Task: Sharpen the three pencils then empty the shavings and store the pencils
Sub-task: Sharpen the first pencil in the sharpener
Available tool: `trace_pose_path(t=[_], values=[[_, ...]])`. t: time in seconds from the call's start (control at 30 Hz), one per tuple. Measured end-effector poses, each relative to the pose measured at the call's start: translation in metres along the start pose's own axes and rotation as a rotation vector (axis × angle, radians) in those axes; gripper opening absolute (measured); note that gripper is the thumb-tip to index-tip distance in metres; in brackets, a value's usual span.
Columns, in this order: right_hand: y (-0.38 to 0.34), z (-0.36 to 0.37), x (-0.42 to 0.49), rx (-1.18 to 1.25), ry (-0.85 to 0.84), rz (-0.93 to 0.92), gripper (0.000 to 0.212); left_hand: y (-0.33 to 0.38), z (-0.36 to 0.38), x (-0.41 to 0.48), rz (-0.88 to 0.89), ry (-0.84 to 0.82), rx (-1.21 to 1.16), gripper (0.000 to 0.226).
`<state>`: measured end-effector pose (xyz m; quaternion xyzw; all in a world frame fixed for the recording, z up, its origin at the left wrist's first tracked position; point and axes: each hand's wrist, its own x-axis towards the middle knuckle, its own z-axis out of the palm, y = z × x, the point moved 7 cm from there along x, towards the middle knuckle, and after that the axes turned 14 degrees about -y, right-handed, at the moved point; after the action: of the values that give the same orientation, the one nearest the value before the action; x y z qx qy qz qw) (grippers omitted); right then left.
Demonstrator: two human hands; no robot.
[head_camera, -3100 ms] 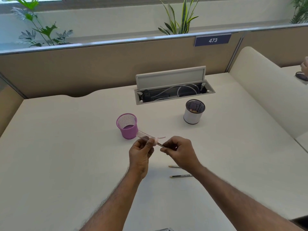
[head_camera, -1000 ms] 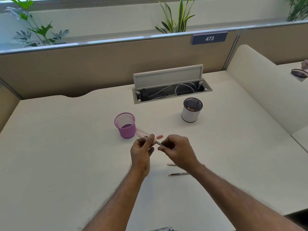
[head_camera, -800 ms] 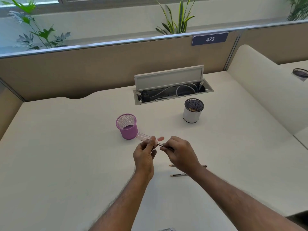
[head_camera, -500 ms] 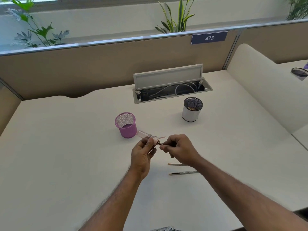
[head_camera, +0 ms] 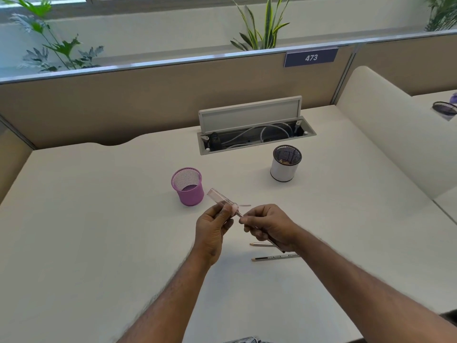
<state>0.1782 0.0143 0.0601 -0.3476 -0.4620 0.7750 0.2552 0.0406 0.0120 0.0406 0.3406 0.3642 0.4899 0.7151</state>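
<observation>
My left hand [head_camera: 214, 226] grips a clear, pink-tinted sharpener [head_camera: 220, 198] with a long shavings case pointing up and left. My right hand [head_camera: 268, 225] holds a dark pencil [head_camera: 239, 214] whose tip is pushed into the sharpener's mouth; most of the pencil is hidden in my fist. Two more pencils lie on the white desk [head_camera: 99, 219] just below my right hand: one [head_camera: 261, 244] partly covered by my wrist, the other [head_camera: 274, 257] nearer to me. A purple mesh cup [head_camera: 188, 186] stands behind my left hand. A white cup with a black mesh rim [head_camera: 285, 163] stands at the back right.
An open cable hatch [head_camera: 252, 131] with wires is set into the desk behind the cups. A tan partition [head_camera: 123, 105] bounds the back edge, and a rounded cream divider [head_camera: 395, 134] the right side. Plants stand beyond the partition.
Both hands stay together at the same spot over the desk while my right hand's fingers shift on the pencil in the sharpener. The two loose pencils and both cups have not moved.
</observation>
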Motion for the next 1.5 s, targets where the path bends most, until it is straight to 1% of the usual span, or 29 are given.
trace_pose_path(t=[0.03, 0.1, 0.23, 0.27, 0.3, 0.4, 0.43, 0.5, 0.6, 0.7, 0.77, 0.87, 0.93, 1.03, 1.13, 1.23, 1.3, 1.33, 1.37, 1.4, 1.43, 1.5], values=[[-0.001, 0.001, 0.001, -0.023, 0.004, -0.014, 0.006, 0.0, 0.0, 0.0, 0.005, 0.019, -0.002, 0.02], [-0.001, 0.004, 0.003, -0.056, 0.033, -0.047, 0.01, 0.0, 0.002, 0.001, 0.011, 0.034, -0.015, 0.021], [-0.005, -0.002, 0.003, -0.167, 0.202, -0.124, 0.019, -0.002, 0.0, 0.002, 0.007, 0.092, -0.029, 0.018], [-0.008, -0.003, 0.002, -0.268, 0.248, -0.145, 0.019, -0.002, 0.0, 0.002, 0.007, 0.097, -0.024, 0.018], [-0.013, -0.004, 0.0, -0.43, 0.308, -0.166, 0.018, -0.002, 0.0, 0.002, 0.007, 0.102, -0.017, 0.018], [-0.029, 0.0, -0.01, -0.997, 0.492, -0.26, 0.009, -0.003, 0.0, 0.0, 0.004, 0.15, -0.005, 0.018], [-0.033, 0.005, -0.013, -1.12, 0.524, -0.315, 0.009, -0.004, 0.0, -0.001, 0.004, 0.165, -0.01, 0.017], [-0.034, 0.011, -0.015, -1.222, 0.522, -0.404, 0.012, -0.007, 0.0, -0.002, 0.001, 0.18, -0.029, 0.016], [-0.033, 0.013, -0.016, -1.182, 0.491, -0.453, 0.014, -0.008, -0.002, -0.003, 0.003, 0.189, -0.053, 0.011], [-0.031, 0.009, -0.013, -1.091, 0.461, -0.431, 0.014, -0.008, -0.003, -0.004, 0.016, 0.161, -0.057, 0.01], [-0.027, 0.004, -0.01, -0.941, 0.437, -0.372, 0.014, -0.007, -0.002, -0.005, 0.015, 0.122, -0.054, 0.009], [-0.02, -0.004, -0.006, -0.671, 0.377, -0.243, 0.021, -0.006, 0.001, -0.005, 0.004, 0.052, -0.04, 0.01], [-0.015, -0.006, -0.004, -0.471, 0.293, -0.158, 0.023, -0.003, 0.003, -0.005, 0.005, 0.002, -0.04, 0.016], [-0.007, -0.007, -0.001, -0.164, 0.128, -0.046, 0.02, -0.001, 0.005, -0.004, -0.007, -0.054, -0.039, 0.021], [-0.001, -0.004, -0.001, -0.043, 0.021, 0.081, 0.015, -0.002, 0.007, -0.003, -0.018, -0.099, -0.052, 0.027], [-0.001, -0.003, -0.001, -0.02, -0.009, 0.099, 0.014, -0.002, 0.005, -0.004, -0.01, -0.086, -0.019, 0.026], [-0.002, 0.0, -0.001, -0.036, -0.018, 0.063, 0.006, -0.003, 0.002, -0.003, 0.003, -0.039, -0.014, 0.021], [-0.002, 0.0, 0.0, -0.047, 0.008, 0.036, 0.013, -0.003, 0.0, -0.003, 0.009, -0.012, -0.012, 0.02], [-0.002, -0.002, 0.0, -0.066, 0.057, 0.006, 0.02, -0.003, -0.001, -0.003, 0.014, 0.014, -0.004, 0.02], [-0.004, -0.004, 0.0, -0.114, 0.127, -0.037, 0.024, -0.004, -0.002, -0.003, 0.016, 0.039, 0.005, 0.022], [-0.006, -0.007, -0.002, -0.199, 0.205, -0.088, 0.023, -0.004, -0.003, -0.004, 0.017, 0.065, 0.011, 0.024], [-0.015, -0.01, -0.006, -0.462, 0.377, -0.194, 0.02, -0.006, -0.004, -0.004, 0.026, 0.111, 0.009, 0.029]])
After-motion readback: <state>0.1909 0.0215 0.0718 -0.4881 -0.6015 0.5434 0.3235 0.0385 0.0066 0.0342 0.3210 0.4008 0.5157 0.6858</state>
